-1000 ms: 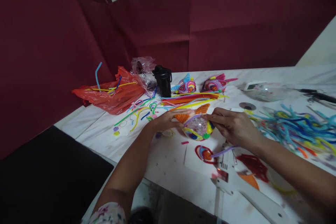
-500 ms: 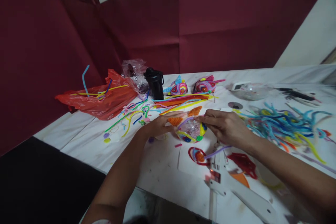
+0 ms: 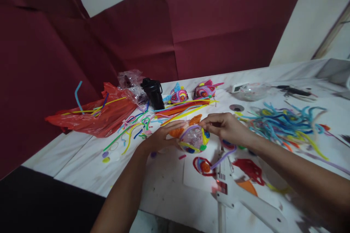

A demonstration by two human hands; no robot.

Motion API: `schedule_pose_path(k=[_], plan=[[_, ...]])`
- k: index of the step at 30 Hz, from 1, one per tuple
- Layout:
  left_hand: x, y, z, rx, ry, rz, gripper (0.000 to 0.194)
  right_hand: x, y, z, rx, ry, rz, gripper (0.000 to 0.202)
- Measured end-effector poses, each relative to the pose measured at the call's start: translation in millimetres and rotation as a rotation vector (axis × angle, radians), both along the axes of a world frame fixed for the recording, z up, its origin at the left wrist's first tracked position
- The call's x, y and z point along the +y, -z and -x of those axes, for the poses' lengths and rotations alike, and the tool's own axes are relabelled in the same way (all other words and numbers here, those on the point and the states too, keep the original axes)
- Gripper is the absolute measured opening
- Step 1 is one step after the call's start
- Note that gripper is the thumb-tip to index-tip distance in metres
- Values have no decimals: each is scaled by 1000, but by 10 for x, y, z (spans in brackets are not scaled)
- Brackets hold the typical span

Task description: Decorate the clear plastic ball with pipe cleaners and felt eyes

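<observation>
Between my hands sits a clear rounded craft fish (image 3: pixel 194 137), trimmed with yellow, blue, green and purple pipe cleaners and with orange fins on its far side. My left hand (image 3: pixel 161 135) grips its left side by an orange fin. With thumb and fingertips together, my right hand (image 3: pixel 222 125) pinches at the upper right edge; whatever lies between those fingertips is hidden. Just below, a red-rimmed pipe cleaner coil (image 3: pixel 204 166) with an orange middle lies on a white sheet, a purple strand beside it. A white hot glue gun (image 3: pixel 232 189) glows red near its middle.
Two finished-looking craft fish (image 3: pixel 179 94) stand at the back beside a black bottle (image 3: pixel 153 94). A red plastic bag (image 3: pixel 95 114) holds pipe cleaners at left. A heap of blue pipe cleaners (image 3: pixel 284 123), a clear plastic piece (image 3: pixel 254 91) and pliers (image 3: pixel 296 91) lie at right.
The view has shifted, so most of the scene sits further left. My left hand still holds the fish, and my right hand's fingers have moved slightly up along its edge.
</observation>
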State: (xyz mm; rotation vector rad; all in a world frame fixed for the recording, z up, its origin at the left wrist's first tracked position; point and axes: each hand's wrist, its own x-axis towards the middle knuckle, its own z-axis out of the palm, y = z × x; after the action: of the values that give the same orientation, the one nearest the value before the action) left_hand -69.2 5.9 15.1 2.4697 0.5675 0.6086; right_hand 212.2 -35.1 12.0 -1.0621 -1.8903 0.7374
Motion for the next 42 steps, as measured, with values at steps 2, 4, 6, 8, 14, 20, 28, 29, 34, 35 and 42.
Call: schedule_pose_path(k=[2,4,6,8,14,20,28,29,34,35,42], plan=[[2,-1,4,2,2,-5,59,17,-1,5,78,-15,117,23],[7,2,12,11,0,-13,60,31,-8,6,124,-26,170,25],[13,8,20,17,1,-21,60,44,-15,3,139,-24,173,27],[19,14,27,30,-2,-18,60,62,-17,-2,151,-22,184,28],[22,22,35,55,-65,40,58,143,-12,-38,150,-58,231,34],[28,22,35,50,-77,62,58,182,-83,-113,107,-134,252,38],[11,-7,11,62,-86,83,59,202,-33,-121,126,-139,261,36],[12,-8,11,56,-82,83,59,204,-21,-121,132,-139,266,35],[15,-15,22,49,-88,100,58,220,47,-107,181,-133,297,31],[14,-19,26,50,-93,105,58,222,61,-100,193,-128,300,30],[11,0,68,53,-145,126,58,220,116,-24,261,-93,296,29]])
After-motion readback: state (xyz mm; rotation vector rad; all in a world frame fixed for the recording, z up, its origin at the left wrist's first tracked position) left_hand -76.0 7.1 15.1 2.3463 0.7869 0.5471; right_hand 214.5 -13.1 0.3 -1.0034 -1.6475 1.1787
